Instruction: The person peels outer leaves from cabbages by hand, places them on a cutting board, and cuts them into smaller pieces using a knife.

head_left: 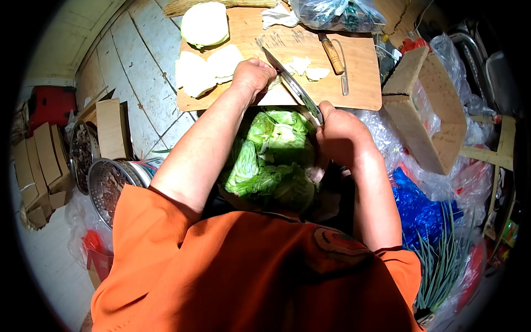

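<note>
Steel knife (291, 84) in your right hand (342, 133), fingers wrapped round its handle. Blade slants over the board (363, 69). Your left hand (253, 78) is just beside it, fingers bent together; cannot tell whether they pinch anything. Pale cabbage (196, 76) lies on the board, left of that hand. Step, judged: cutting. Next stroke calls for left fingertips clear of the edge.

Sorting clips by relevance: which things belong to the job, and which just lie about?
Apparently in use:
long steel knife
pale cabbage chunks
green cabbage leaves
tan wooden board

Apparently lying about:
open brown cardboard box
blue plastic bag
long green scallions
</note>
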The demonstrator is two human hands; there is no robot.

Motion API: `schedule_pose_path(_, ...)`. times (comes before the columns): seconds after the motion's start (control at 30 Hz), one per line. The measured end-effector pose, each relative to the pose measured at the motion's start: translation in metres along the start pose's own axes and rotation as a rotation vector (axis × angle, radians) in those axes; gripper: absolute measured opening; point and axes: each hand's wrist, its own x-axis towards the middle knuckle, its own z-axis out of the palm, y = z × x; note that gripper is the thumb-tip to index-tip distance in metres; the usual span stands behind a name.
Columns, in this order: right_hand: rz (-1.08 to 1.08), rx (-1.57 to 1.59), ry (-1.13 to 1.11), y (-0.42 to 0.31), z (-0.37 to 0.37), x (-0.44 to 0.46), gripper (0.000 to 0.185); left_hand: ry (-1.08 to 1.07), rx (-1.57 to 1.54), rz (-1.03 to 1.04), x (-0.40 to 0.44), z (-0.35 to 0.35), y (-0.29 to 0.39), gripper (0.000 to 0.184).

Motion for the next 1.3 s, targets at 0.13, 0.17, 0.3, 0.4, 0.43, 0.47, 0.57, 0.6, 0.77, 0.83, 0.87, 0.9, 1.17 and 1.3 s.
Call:
schedule_pose_path(0.13,0.0,-0.002,-0.024,0.001,0.0,0.012,0.029,-0.02,-0.015,-0.006,-0.001,-0.001,0.0,0.011)
schedule_pose_path(0.17,-0.005,-0.002,-0.033,0.002,0.0,0.015,0.03,-0.016,-0.007,-0.009,-0.002,-0.001,0.001,0.011)
schedule_pose_path(0.3,-0.003,0.015,-0.041,0.006,0.016,0.037,0.032,-0.029,0.024,0.006,0.002,-0.002,-0.003,0.011)
schedule_pose_path(0.4,0.01,0.091,0.038,0.018,0.037,0.043,0.028,-0.047,0.027,0.023,0.002,-0.003,-0.004,0.011)
schedule_pose_path(0.43,-0.004,0.109,0.061,0.021,0.042,0.043,0.027,-0.053,0.027,0.027,0.004,-0.003,-0.005,0.011)
schedule_pose_path(0.47,0.001,0.109,0.067,0.024,0.045,0.041,0.027,-0.05,0.061,0.01,0.007,-0.004,-0.006,0.014)
schedule_pose_path(0.57,0.001,0.116,0.104,0.021,0.05,0.036,0.026,-0.044,0.174,0.011,-0.001,-0.003,0.001,0.02)
schedule_pose_path(0.6,0.002,0.116,0.105,0.02,0.051,0.035,0.026,-0.043,0.252,0.028,-0.004,-0.002,0.002,0.022)
schedule_pose_path(0.77,0.028,0.154,0.149,0.019,0.047,0.036,0.028,-0.073,0.216,0.003,-0.004,-0.003,0.001,0.024)
schedule_pose_path(0.83,0.028,0.171,0.171,0.02,0.046,0.037,0.028,-0.072,0.138,-0.004,0.003,-0.002,-0.005,0.023)
schedule_pose_path(0.87,0.031,0.188,0.19,0.021,0.046,0.038,0.029,-0.072,0.061,-0.014,0.007,-0.001,-0.008,0.022)
schedule_pose_path(0.9,0.031,0.187,0.191,0.02,0.047,0.039,0.029,-0.072,0.059,-0.014,0.008,0.001,-0.009,0.022)
schedule_pose_path(1.17,-0.001,0.241,0.268,0.016,0.05,0.04,0.028,0.157,0.173,0.231,0.028,0.014,-0.016,0.008)
schedule_pose_path(1.3,0.055,0.286,0.228,0.012,0.045,0.036,0.031,0.137,0.26,0.279,0.022,0.013,-0.009,0.008)
